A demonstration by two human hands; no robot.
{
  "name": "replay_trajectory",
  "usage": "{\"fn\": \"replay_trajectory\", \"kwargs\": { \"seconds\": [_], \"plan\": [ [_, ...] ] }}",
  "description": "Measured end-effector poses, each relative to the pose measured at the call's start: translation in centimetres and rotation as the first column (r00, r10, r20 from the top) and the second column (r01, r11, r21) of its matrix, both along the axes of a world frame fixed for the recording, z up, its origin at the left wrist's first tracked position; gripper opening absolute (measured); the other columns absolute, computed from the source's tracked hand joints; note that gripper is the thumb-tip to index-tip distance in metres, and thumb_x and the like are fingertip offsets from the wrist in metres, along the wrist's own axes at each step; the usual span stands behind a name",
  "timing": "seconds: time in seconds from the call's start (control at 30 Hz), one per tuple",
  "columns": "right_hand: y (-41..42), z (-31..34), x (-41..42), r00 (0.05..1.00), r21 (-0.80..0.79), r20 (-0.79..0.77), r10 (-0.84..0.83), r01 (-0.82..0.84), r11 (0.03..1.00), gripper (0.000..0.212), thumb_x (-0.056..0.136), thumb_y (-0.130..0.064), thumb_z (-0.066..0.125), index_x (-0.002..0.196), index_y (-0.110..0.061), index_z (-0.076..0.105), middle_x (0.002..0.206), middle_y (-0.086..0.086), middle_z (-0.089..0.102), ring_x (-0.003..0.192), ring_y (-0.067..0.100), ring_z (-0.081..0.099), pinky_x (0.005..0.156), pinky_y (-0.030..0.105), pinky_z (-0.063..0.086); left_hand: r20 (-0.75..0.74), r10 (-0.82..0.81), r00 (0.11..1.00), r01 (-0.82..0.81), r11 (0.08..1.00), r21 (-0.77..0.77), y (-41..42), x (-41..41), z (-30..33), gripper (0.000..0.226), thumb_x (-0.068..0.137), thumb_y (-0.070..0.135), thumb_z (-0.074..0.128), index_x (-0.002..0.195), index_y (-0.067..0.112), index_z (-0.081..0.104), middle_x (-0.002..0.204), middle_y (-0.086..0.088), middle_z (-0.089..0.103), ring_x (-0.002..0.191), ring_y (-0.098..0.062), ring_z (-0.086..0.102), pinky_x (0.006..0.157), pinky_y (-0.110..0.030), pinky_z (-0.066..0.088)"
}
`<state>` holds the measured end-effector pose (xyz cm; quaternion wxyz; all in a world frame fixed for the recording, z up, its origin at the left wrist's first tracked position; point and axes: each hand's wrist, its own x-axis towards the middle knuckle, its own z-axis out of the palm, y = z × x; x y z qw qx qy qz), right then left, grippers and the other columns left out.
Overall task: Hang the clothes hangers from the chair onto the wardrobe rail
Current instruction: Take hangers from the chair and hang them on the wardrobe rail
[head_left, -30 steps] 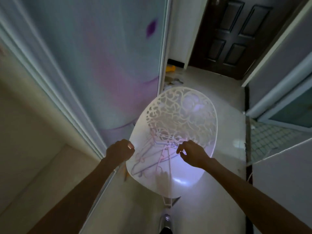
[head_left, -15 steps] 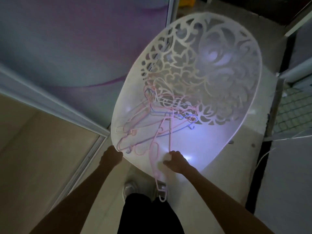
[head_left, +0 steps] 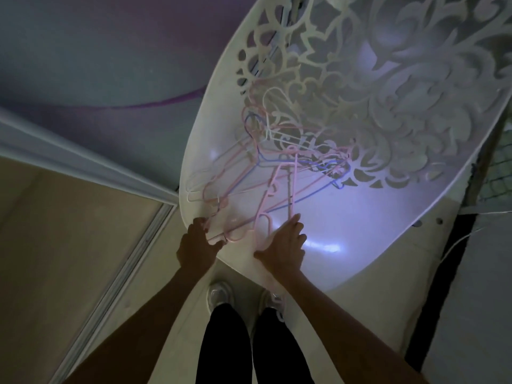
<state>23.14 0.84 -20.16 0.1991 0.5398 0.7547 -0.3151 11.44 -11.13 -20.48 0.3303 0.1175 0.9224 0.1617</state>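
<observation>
While the hangers [head_left: 266, 173] lie tangled on the chair [head_left: 360, 217] seat, your left hand [head_left: 198, 245] pinches their near ends; your right hand [head_left: 282, 245] lies flat, fingers spread, just right.

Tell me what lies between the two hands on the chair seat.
In the head view, pink hangers from the tangled pile cross the chair seat between the left hand and the right hand.

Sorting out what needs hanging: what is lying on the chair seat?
On the white chair seat lies a tangled pile of hangers, pink, blue and white. The left hand grips the near ends; the right hand rests flat. Their count is hidden by overlap.
</observation>
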Motion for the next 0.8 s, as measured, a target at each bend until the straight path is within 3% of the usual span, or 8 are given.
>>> {"fn": "replay_trajectory", "kwargs": {
  "seconds": [0.13, 0.37, 0.43, 0.5, 0.7, 0.8],
  "plan": [
    [2.5, 0.9, 1.6, 0.993, 0.009, 0.025, 0.117, -0.117, 0.993, 0.135, 0.063, -0.042, 0.081, 0.146, -0.004, -0.018, 0.14, 0.013, 0.024, 0.123, 0.035, 0.036, 0.093, 0.049, 0.042, -0.085, -0.097, 0.992, 0.094, 0.995, -0.043, 0.3, -0.5, 0.1, 0.064, 0.075, 0.04, 0.074, 0.128, 0.018, 0.044, 0.117, -0.004, 0.06, 0.106, -0.029, 0.061, 0.083, -0.039, 0.049],
    [9.9, 5.5, 4.1, 0.97, -0.269, -0.025, 0.24, -0.238, 0.933, 0.122, 0.065, -0.036, 0.075, 0.149, -0.01, -0.01, 0.143, 0.017, 0.024, 0.132, 0.035, 0.032, 0.107, 0.04, 0.035, -0.138, -0.144, 0.98, 0.128, 0.985, -0.118, 0.7, -1.5, 0.1, 0.061, 0.076, 0.05, 0.069, 0.124, 0.02, 0.047, 0.114, -0.005, 0.062, 0.102, -0.029, 0.063, 0.081, -0.038, 0.05],
    [12.3, 7.8, 4.3, 0.958, -0.291, -0.001, 0.285, -0.273, 0.917, 0.118, 0.063, -0.037, 0.072, 0.15, -0.013, -0.003, 0.142, 0.015, 0.028, 0.129, 0.031, 0.036, 0.104, 0.035, 0.037, -0.137, -0.138, 0.981, 0.121, 0.985, -0.124, 0.7, -1.6, -0.1, 0.061, 0.076, 0.05, 0.069, 0.124, 0.02, 0.047, 0.115, -0.006, 0.061, 0.103, -0.03, 0.062, 0.081, -0.038, 0.049],
    [14.3, 9.6, 4.3, 0.953, -0.311, 0.011, 0.302, -0.284, 0.907, 0.104, 0.076, -0.029, 0.072, 0.151, -0.013, 0.002, 0.141, 0.014, 0.029, 0.121, 0.028, 0.042, 0.094, 0.029, 0.038, -0.144, -0.146, 0.979, 0.125, 0.981, -0.147, 0.8, -1.6, -0.1, 0.06, 0.076, 0.048, 0.069, 0.124, 0.02, 0.048, 0.115, -0.008, 0.061, 0.105, -0.031, 0.061, 0.082, -0.039, 0.048],
    [15.1, 11.0, 2.3, 0.936, -0.275, 0.09, 0.341, -0.306, 0.912, 0.103, 0.074, -0.052, 0.069, 0.148, -0.008, 0.012, 0.128, 0.01, 0.04, 0.11, 0.031, 0.049, 0.085, 0.034, 0.042, -0.202, -0.18, 0.963, 0.155, 0.978, -0.137, 1.9, -1.6, 0.2, 0.052, 0.079, 0.045, 0.067, 0.118, 0.013, 0.052, 0.114, -0.009, 0.064, 0.104, -0.031, 0.062, 0.081, -0.038, 0.049],
    [14.0, 11.3, 1.6, 0.948, -0.291, 0.094, 0.303, -0.265, 0.919, 0.102, 0.076, -0.057, 0.064, 0.146, -0.003, 0.014, 0.136, 0.013, 0.037, 0.117, 0.029, 0.048, 0.086, 0.033, 0.042, -0.198, -0.21, 0.957, 0.181, 0.971, -0.154, 1.9, -1.8, 0.1, 0.051, 0.08, 0.045, 0.067, 0.117, 0.015, 0.05, 0.111, -0.007, 0.067, 0.1, -0.032, 0.065, 0.08, -0.038, 0.049]
  ]
}}
